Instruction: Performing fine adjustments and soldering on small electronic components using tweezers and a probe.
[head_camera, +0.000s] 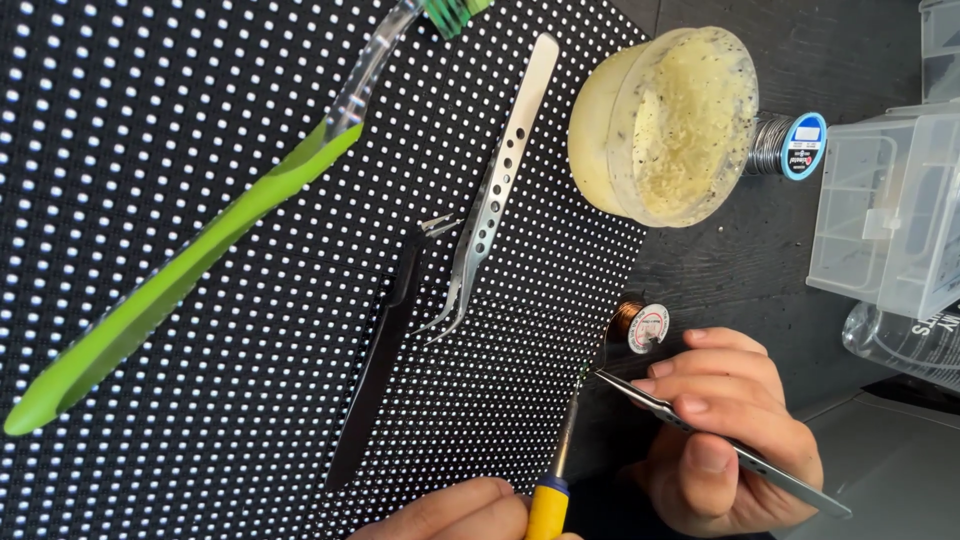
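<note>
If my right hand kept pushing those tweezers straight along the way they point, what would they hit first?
The right hand holds slim silver tweezers aimed up-left. Their tip sits almost against the thin metal shaft of the yellow-handled tool, so that probably comes first; beyond lies the black dotted LED panel. Depth is unclear.

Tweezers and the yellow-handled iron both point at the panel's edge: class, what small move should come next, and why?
Probably bring the two tips together. The right hand pinches silver tweezers, whose point sits just right of the iron that the left hand grips. Both tips hover close together at the edge of the dotted panel, by the small wire spool, with only a narrow gap between them.
</note>
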